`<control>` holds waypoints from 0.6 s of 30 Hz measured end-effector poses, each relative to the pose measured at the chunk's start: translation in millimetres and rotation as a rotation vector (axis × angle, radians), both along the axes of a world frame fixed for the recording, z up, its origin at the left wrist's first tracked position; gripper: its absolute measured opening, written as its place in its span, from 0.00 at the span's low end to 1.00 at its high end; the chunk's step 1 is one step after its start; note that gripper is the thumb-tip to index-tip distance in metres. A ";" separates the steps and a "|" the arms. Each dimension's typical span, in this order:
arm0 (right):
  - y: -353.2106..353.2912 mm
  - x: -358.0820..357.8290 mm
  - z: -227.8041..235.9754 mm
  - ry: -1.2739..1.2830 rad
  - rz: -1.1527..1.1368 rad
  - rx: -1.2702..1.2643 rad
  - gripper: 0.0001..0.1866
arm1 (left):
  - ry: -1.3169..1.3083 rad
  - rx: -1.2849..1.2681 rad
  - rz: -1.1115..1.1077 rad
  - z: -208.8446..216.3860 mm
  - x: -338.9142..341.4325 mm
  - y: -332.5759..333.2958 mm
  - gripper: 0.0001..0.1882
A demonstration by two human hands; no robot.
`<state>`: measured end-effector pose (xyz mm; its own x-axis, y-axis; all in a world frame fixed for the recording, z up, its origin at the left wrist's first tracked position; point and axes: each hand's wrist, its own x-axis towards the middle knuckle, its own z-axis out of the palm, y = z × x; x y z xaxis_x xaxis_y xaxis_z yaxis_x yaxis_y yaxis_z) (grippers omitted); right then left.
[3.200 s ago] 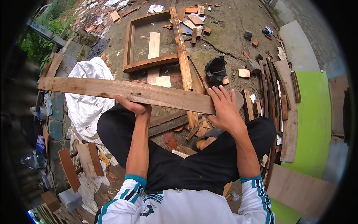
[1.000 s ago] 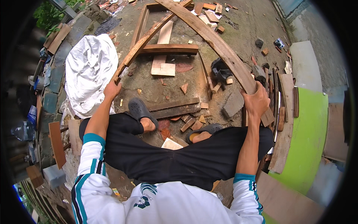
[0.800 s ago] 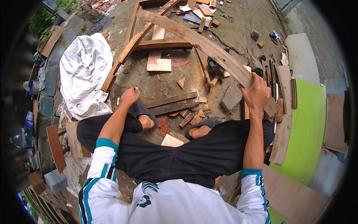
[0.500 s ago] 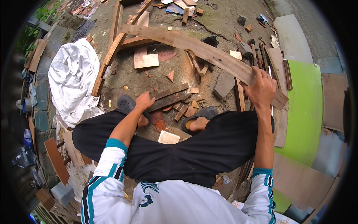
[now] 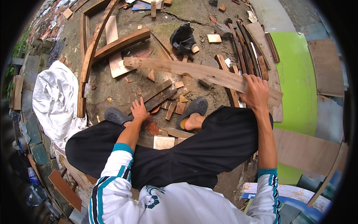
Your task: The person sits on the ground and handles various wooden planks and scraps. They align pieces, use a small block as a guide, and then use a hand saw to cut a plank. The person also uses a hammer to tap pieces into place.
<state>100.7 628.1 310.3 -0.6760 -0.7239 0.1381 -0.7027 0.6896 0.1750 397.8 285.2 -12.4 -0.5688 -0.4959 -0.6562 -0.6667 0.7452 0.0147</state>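
A long, pale wooden plank [image 5: 186, 69] stretches across the space in front of me. Near its right end, my right hand [image 5: 256, 91] is closed round it, with the fingers over the top edge. My left hand [image 5: 139, 110] is low by my left shoe, its fingers spread and nothing visible in them. Close beside those fingers lie two dark wooden strips [image 5: 159, 96] on the ground. Whether the left hand touches the strips I cannot tell. Small wood offcuts [image 5: 170, 111] are scattered between my feet.
A joined wooden frame [image 5: 88, 59] and a white cloth sack [image 5: 54, 100] are on the left. A black plastic bag [image 5: 182, 37] sits beyond the plank. Several thin strips [image 5: 244, 46] and a green board [image 5: 294, 82] lie at the right. My grey clogs [image 5: 197, 106] flank the offcuts.
The plank has come nearer to me and lies more level, still in my right hand. My left hand's fingers have spread apart. The whole view has shifted.
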 end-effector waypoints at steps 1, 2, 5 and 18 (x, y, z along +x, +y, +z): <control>-2.6 -2.7 -0.4 -0.032 -0.018 0.017 0.35 | 0.008 0.008 -0.010 -0.6 4.4 -2.9 0.61; -4.3 -4.9 -0.4 -0.063 -0.036 0.035 0.35 | 0.020 0.019 -0.005 -2.3 5.3 -4.9 0.60; -11.4 -13.3 2.0 -0.168 -0.113 0.089 0.36 | 0.045 0.056 0.058 -4.9 0.7 -10.5 0.59; -3.7 -19.0 -7.1 -0.148 -0.073 0.049 0.39 | -0.141 -0.066 -0.085 -9.4 -24.3 -7.5 0.68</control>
<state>81.7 624.4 303.2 -0.7371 -0.6757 -0.0010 -0.6719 0.7328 0.1074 373.5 277.7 -21.8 -0.5152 -0.4949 -0.6997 -0.5936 0.7949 -0.1252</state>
